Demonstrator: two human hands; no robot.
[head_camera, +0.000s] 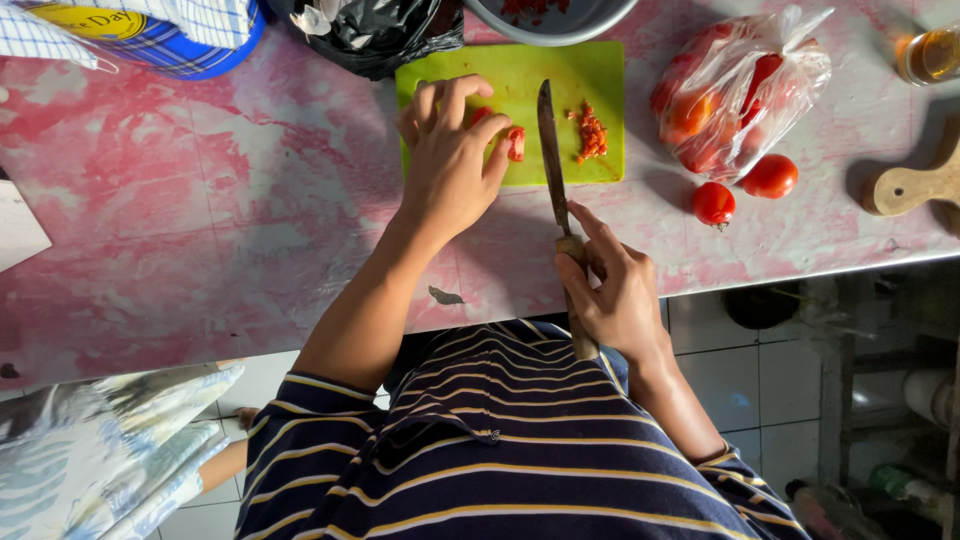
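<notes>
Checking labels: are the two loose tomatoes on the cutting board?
No, both loose tomatoes lie on the pink counter, right of the green cutting board.

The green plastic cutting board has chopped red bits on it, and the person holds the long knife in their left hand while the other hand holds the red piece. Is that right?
Not quite. The head view shows the long knife with the wooden handle in the right hand. The left hand holds the red piece on the green plastic cutting board, beside the chopped red bits.
</notes>
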